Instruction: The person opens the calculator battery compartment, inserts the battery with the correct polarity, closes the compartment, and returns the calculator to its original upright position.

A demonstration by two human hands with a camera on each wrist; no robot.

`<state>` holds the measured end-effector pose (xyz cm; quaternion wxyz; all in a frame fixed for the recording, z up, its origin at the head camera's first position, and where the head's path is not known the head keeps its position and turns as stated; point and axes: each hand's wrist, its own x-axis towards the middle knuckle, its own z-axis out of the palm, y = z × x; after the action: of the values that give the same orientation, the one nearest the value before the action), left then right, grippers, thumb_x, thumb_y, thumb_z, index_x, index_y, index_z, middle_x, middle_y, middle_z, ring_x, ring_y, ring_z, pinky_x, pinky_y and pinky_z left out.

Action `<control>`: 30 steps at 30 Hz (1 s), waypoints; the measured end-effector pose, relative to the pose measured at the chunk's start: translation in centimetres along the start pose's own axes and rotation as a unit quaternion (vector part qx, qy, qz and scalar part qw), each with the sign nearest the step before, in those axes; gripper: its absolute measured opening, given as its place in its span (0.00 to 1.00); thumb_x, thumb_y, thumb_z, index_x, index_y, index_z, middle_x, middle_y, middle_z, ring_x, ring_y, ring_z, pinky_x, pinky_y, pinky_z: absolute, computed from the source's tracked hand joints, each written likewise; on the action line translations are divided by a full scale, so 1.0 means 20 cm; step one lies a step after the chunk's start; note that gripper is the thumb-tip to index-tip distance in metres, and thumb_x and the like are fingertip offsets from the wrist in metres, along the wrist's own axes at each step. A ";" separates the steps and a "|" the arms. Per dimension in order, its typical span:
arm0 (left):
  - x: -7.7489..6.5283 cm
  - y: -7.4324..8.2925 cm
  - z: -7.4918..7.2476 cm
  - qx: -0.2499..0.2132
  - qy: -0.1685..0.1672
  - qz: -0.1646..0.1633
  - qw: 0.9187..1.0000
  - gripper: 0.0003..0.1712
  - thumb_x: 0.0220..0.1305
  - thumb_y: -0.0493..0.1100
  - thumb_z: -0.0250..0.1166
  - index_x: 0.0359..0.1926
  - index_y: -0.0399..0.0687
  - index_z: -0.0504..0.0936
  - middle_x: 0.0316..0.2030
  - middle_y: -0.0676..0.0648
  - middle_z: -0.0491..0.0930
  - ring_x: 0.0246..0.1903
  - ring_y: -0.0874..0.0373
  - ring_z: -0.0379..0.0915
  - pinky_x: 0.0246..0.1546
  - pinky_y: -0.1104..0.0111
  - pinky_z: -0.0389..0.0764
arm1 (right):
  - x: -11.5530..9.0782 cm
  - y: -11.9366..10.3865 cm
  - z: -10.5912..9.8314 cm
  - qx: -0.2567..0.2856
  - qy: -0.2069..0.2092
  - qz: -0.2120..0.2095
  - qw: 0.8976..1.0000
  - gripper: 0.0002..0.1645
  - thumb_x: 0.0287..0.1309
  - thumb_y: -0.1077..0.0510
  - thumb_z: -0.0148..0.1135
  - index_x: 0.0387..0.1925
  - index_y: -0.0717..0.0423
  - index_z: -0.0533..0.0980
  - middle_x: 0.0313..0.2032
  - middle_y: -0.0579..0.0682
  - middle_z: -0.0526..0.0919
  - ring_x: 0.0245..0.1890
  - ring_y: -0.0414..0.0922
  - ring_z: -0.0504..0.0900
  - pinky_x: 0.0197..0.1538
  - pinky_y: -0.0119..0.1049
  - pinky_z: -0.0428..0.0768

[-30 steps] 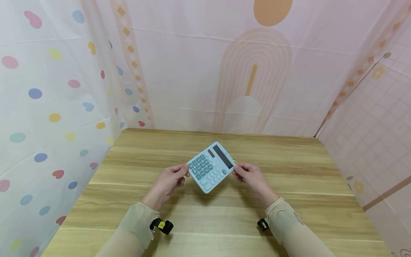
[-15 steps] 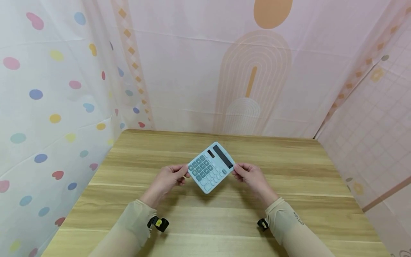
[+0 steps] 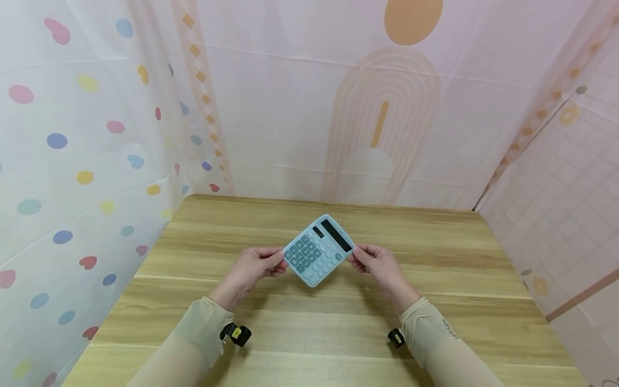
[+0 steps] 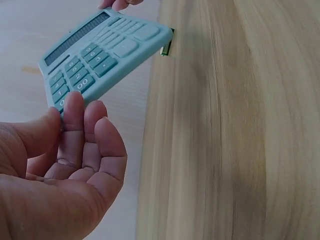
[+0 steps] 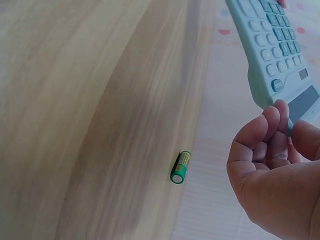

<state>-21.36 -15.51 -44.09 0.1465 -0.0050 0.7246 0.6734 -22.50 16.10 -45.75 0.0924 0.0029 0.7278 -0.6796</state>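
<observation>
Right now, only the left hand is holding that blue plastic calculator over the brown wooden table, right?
Not only the left hand: the head view shows the right hand also holding the blue plastic calculator over the brown wooden table.

The pale blue calculator (image 3: pixel 320 251), its grey-blue number keys (image 3: pixel 306 251) and dark display (image 3: pixel 336 235) facing up, is held tilted above the desk (image 3: pixel 309 333), fingers (image 4: pixel 73 135) gripping its left and right corners.

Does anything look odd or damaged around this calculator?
Mildly odd: a green battery lies loose on the table, by itself, while the left hand and right hand hold the calculator up. No spill or damage shows.
</observation>
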 end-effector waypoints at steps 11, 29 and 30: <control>0.00 0.00 -0.01 0.012 0.009 -0.008 1.000 0.23 0.81 0.43 0.62 0.63 0.27 0.81 0.36 0.48 0.92 0.37 0.61 0.88 0.46 0.66 0.89 | 0.01 -0.01 0.00 0.013 0.003 0.001 1.000 0.19 0.79 0.59 0.59 0.56 0.73 0.80 0.32 0.40 0.90 0.34 0.34 0.84 0.41 0.27 0.83; 0.00 -0.01 -0.02 0.039 0.016 -0.001 0.999 0.23 0.78 0.49 0.67 0.58 0.33 0.88 0.46 0.37 0.92 0.44 0.51 0.91 0.53 0.54 0.89 | 0.00 -0.03 0.00 0.024 0.000 0.004 1.000 0.23 0.81 0.56 0.57 0.64 0.71 0.79 0.37 0.45 0.91 0.36 0.36 0.85 0.44 0.29 0.86; 0.00 -0.01 -0.02 0.040 0.018 0.000 0.999 0.22 0.77 0.49 0.67 0.57 0.33 0.88 0.46 0.38 0.92 0.44 0.51 0.90 0.53 0.55 0.89 | 0.00 -0.03 0.00 0.027 0.001 0.003 1.000 0.24 0.81 0.56 0.57 0.64 0.71 0.79 0.36 0.45 0.91 0.36 0.36 0.84 0.44 0.28 0.86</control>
<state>-21.41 -15.89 -44.33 0.1339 -0.0114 0.7537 0.6434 -22.67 16.11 -45.19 0.0941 0.0082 0.7091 -0.6988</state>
